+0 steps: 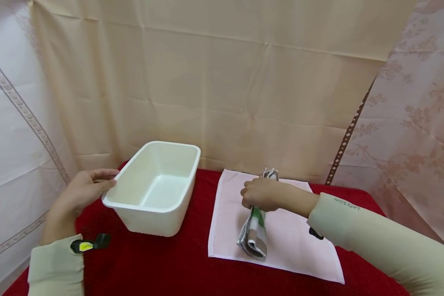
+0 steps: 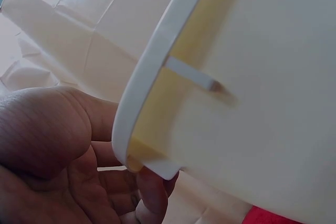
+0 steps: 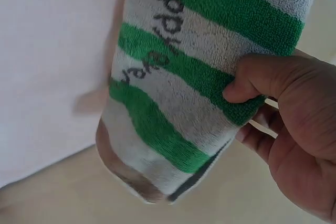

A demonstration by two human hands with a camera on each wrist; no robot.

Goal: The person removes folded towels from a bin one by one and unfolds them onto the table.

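Cloth (image 1: 11,139), white with a brown band, hung far to the left of the white tub (image 1: 153,222). Nearer, and also left of the tub, was a pale sleeve (image 1: 55,263) with a black strap (image 1: 75,246). The left hand (image 1: 79,191) was at the tub's left side. Its grip was nearly closed, with thumb and fingers pinching the tub's rim. The tub stood with its open top facing up. Under it was a table with a red cover (image 1: 140,267), and behind it hung a tan sheet (image 1: 207,74).

Just to the right of the tub, a pink mat (image 1: 296,242) was spread out flat. The striped towel (image 1: 258,230), folded up, was right of the tub too, over the mat. It had green, gray and brown on it, and dark letters. I can't tell if it touched the mat. The right hand (image 1: 260,194) had the towel in a nearly closed grip, thumb on one side, fingers on the other. Farther right of the tub came a sleeve with writing (image 1: 377,234), then a flowered curtain (image 1: 422,135).
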